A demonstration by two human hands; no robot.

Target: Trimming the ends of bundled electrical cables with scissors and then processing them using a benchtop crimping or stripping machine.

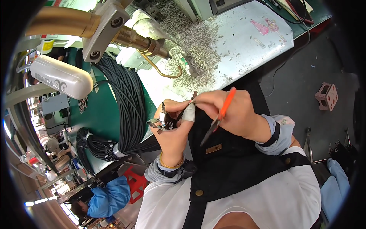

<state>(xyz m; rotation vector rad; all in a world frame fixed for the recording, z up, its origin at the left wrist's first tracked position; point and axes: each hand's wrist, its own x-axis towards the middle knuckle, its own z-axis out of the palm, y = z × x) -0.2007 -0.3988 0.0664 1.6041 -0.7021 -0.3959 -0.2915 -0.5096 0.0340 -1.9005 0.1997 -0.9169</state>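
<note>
My left hand (173,135) is closed around several small shiny metal parts (163,117), which look like connector shells. White tape (188,113) wraps its thumb. Against the fingers of my right hand (238,114), its fingertips pinch a small flat metal piece (194,94); the fingers partly hide that piece. Tucked in my right hand is an orange-handled tool (227,102), its narrow dark metal end pointing down toward my apron; whether it is pliers or a cutter I cannot tell. Both hands are just off the near edge of the pale worktop (244,49).
A heap of small metal pins (200,49) covers the worktop's middle. Above it hangs a machine head (152,47) with a bent brass tube (162,72). Coiled black cables (127,99) lie to the left, beside a white cylindrical device (61,76). A pink stool (326,96) stands right; a person in blue (110,196) sits lower left.
</note>
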